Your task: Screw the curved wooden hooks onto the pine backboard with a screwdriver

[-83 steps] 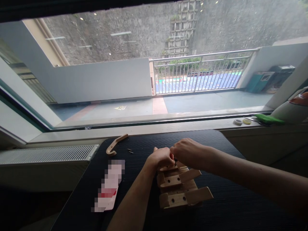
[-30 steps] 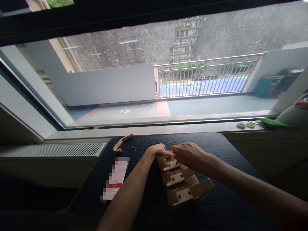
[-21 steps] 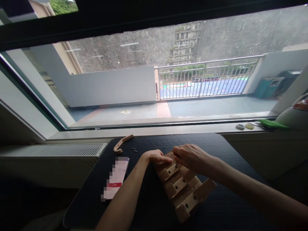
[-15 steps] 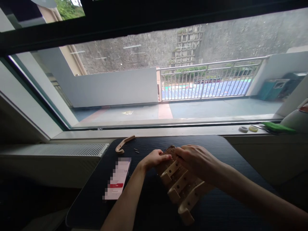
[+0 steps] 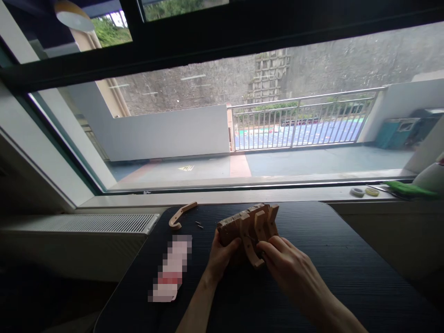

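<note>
My left hand grips the left part of a brown board, its thumb on the board's face. The board is tilted up, with a rough, uneven top edge. Three pale wooden hooks stand side by side on it: a near hook, a middle hook and a far hook. Beside the near hook, the fingers of my right hand are pinched together; what they hold is hidden. A loose wooden hook lies at the table's back left, with small screws to its right.
A phone, partly blurred out, lies on the black table left of my arms. Behind the table runs a window sill with tape rolls and a green item. A radiator stands at left.
The board has been turned and tipped up, so its hooks now stand more upright. My right hand has moved from the board's far end down to the near hook. The view has shifted slightly.
</note>
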`<action>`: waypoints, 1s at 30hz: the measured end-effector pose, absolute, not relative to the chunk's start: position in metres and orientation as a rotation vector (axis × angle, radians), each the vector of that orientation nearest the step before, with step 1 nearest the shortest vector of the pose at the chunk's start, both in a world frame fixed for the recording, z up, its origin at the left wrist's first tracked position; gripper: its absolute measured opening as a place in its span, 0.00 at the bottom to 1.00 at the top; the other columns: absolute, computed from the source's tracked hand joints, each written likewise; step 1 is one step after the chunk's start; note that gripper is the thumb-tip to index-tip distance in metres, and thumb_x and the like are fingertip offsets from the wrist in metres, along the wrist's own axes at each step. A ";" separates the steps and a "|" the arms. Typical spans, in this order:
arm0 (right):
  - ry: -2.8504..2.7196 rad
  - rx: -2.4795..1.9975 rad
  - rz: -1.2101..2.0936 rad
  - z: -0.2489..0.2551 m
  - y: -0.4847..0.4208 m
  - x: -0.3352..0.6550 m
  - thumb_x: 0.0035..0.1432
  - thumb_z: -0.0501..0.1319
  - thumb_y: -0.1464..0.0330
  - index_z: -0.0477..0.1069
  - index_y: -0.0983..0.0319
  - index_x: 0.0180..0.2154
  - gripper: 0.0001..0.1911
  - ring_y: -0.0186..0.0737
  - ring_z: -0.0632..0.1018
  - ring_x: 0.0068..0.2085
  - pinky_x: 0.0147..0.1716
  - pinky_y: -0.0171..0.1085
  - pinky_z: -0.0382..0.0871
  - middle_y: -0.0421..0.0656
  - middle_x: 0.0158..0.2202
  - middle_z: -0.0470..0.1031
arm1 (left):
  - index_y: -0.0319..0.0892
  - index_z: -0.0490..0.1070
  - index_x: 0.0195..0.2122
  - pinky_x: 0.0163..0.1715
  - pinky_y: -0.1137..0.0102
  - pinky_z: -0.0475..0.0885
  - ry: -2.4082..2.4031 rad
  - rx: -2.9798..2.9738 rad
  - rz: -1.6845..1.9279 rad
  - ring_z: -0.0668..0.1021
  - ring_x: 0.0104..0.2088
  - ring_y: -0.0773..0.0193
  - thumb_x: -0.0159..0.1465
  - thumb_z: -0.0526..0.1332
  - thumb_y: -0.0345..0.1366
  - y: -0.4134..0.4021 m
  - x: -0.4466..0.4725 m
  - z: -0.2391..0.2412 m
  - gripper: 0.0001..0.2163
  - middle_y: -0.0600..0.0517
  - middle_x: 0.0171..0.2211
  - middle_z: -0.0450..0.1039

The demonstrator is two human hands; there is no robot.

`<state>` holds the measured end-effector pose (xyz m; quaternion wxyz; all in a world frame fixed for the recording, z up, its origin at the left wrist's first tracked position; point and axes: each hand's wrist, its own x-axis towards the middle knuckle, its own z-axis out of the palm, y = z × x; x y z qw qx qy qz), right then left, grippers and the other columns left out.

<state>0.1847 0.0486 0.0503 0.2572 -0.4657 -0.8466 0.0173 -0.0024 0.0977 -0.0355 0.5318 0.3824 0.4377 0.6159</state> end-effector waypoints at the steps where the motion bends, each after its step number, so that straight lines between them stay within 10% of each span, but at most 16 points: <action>1: -2.269 -1.274 0.055 0.043 0.047 0.185 0.59 0.52 0.76 0.70 0.58 0.40 0.12 0.39 0.73 0.36 0.34 0.36 0.66 0.43 0.35 0.71 | 0.41 0.67 0.46 0.40 0.66 0.73 1.063 0.903 1.482 0.78 0.39 0.58 0.46 0.71 0.38 0.099 -0.001 -0.037 0.26 0.48 0.39 0.76; 8: -1.968 -1.256 0.170 -0.010 0.047 0.193 0.61 0.52 0.71 0.64 0.58 0.50 0.15 0.41 0.76 0.44 0.41 0.38 0.71 0.45 0.45 0.74 | 0.41 0.69 0.45 0.38 0.66 0.74 1.111 0.866 1.510 0.79 0.38 0.58 0.47 0.70 0.41 0.103 0.002 -0.045 0.24 0.49 0.38 0.77; 30: -1.807 -0.769 0.000 -0.021 0.125 0.165 0.57 0.59 0.71 0.69 0.59 0.42 0.10 0.35 0.73 0.32 0.33 0.34 0.68 0.41 0.34 0.72 | 0.40 0.66 0.48 0.41 0.62 0.72 0.979 0.870 1.634 0.78 0.39 0.55 0.51 0.68 0.36 0.138 -0.026 -0.042 0.23 0.45 0.41 0.75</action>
